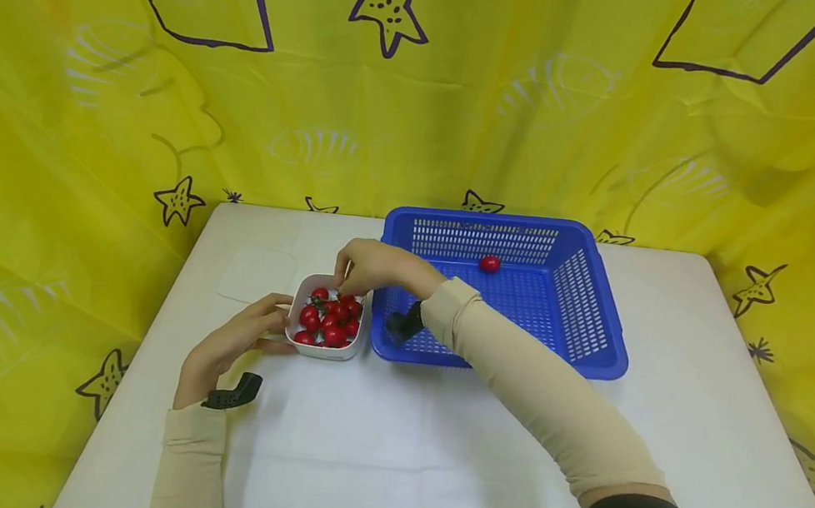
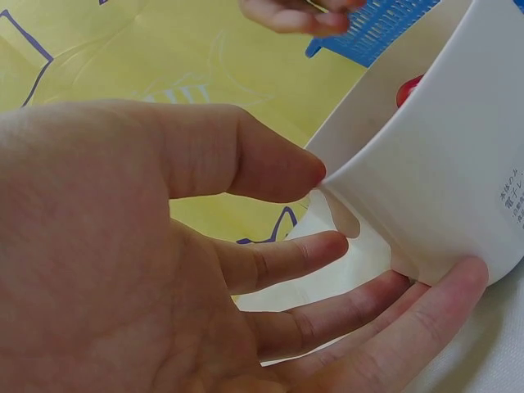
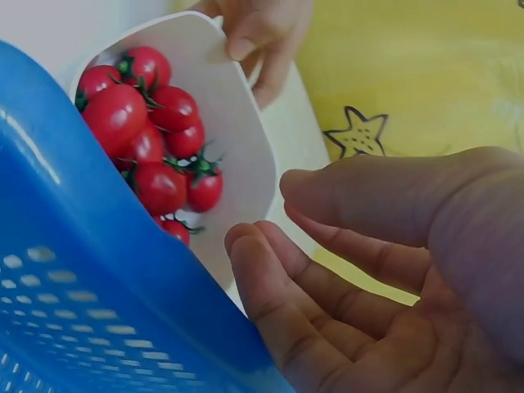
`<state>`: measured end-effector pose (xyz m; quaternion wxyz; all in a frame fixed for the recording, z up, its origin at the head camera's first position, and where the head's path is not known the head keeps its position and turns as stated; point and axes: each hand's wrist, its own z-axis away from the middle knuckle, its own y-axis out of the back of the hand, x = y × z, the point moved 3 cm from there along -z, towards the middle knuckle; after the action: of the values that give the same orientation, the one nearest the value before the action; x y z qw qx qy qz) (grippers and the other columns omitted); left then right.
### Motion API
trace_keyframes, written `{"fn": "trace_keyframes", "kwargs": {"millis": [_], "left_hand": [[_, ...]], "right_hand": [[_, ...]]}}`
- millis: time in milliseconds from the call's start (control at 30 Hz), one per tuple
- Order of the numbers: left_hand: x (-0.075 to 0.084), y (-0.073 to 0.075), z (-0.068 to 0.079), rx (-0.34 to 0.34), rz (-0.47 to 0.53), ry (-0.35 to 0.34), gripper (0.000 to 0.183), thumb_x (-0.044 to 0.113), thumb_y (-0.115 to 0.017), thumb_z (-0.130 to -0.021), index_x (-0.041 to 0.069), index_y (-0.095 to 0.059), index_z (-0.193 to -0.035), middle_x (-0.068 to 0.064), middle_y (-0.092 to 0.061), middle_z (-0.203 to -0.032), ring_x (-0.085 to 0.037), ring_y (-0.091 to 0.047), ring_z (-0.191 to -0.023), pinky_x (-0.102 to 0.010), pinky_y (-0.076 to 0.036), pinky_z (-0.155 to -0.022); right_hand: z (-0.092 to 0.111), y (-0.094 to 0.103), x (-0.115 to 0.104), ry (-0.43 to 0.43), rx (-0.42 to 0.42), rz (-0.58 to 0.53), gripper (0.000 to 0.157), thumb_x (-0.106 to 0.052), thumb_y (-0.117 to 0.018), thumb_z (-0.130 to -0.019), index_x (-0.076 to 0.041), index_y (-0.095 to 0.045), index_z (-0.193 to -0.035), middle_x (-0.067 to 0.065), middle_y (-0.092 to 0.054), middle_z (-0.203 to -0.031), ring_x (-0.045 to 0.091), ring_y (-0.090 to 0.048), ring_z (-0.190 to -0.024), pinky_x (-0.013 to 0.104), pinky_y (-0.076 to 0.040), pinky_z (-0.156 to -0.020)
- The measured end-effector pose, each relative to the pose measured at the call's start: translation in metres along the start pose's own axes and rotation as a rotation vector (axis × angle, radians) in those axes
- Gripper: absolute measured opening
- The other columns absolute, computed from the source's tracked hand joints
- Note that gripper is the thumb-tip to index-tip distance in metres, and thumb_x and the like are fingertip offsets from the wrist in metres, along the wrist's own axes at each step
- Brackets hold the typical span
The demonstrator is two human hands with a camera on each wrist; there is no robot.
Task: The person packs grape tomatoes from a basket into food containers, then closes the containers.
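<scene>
A white container (image 1: pixel 322 351) holding several cherry tomatoes (image 1: pixel 333 336) stands on the table's left half. My left hand (image 1: pixel 237 345) rests against its left side. In the left wrist view the left thumb (image 2: pixel 278 168) touches the upper rim, while the lower fingers (image 2: pixel 434 319) lie fairly straight along the base. Over the container's back right edge reaches my right hand (image 1: pixel 370 266). The right wrist view shows its thumb and fingertips apart, with nothing between them, close to the container and the basket's edge. Green stems show on some tomatoes (image 3: pixel 160 188).
Right beside the container is a blue perforated basket (image 1: pixel 608 310), crossed by my right forearm. One red tomato (image 1: pixel 489 263) lies at its back. A flat, pale, lid-like piece (image 1: pixel 254 274) lies back left. A yellow patterned curtain (image 1: pixel 422 122) hangs behind the white table (image 1: pixel 366 484).
</scene>
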<state>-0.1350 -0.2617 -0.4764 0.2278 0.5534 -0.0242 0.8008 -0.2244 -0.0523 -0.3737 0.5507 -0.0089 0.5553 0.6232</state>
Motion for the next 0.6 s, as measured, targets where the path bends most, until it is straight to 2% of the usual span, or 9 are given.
{"fn": "trace_keyframes", "kwargs": {"millis": [167, 300, 500, 600], "left_hand": [[0.0, -0.001, 0.0, 0.0, -0.003, 0.006, 0.05, 0.02, -0.041, -0.103, 0.001, -0.029, -0.147, -0.031, -0.048, -0.136, -0.027, -0.067, -0.106, -0.041, -0.057, -0.095], [0.0, -0.002, -0.001, 0.002, -0.006, 0.011, 0.049, 0.021, -0.041, -0.103, 0.002, -0.03, -0.147, -0.03, -0.048, -0.138, -0.026, -0.067, -0.107, -0.04, -0.057, -0.096], [0.001, -0.002, 0.0, 0.005, -0.007, 0.013, 0.049, 0.019, -0.04, -0.103, 0.001, -0.029, -0.147, -0.031, -0.047, -0.138, -0.028, -0.066, -0.109, -0.04, -0.057, -0.096], [0.001, -0.002, 0.001, 0.006, -0.006, 0.01, 0.049, 0.02, -0.041, -0.103, 0.001, -0.03, -0.147, -0.03, -0.048, -0.138, -0.029, -0.065, -0.11, -0.041, -0.056, -0.097]], "right_hand": [[0.009, 0.011, 0.01, -0.015, 0.013, -0.089, 0.02, -0.008, -0.064, -0.088, -0.002, -0.069, -0.107, 0.011, -0.071, -0.102, 0.021, -0.066, -0.083, 0.025, -0.059, -0.073], [0.017, 0.021, 0.02, -0.019, 0.063, -0.121, 0.019, -0.009, -0.064, -0.09, -0.003, -0.068, -0.109, 0.011, -0.07, -0.106, 0.019, -0.065, -0.086, 0.025, -0.059, -0.075], [0.029, 0.028, 0.04, 0.041, 0.158, -0.129, 0.015, -0.014, -0.065, -0.093, -0.01, -0.069, -0.108, 0.008, -0.068, -0.109, 0.021, -0.063, -0.099, 0.026, -0.059, -0.079], [0.035, 0.031, 0.051, 0.066, 0.206, -0.157, 0.016, -0.016, -0.065, -0.094, -0.012, -0.069, -0.109, 0.005, -0.067, -0.11, 0.02, -0.063, -0.103, 0.029, -0.058, -0.086]]}}
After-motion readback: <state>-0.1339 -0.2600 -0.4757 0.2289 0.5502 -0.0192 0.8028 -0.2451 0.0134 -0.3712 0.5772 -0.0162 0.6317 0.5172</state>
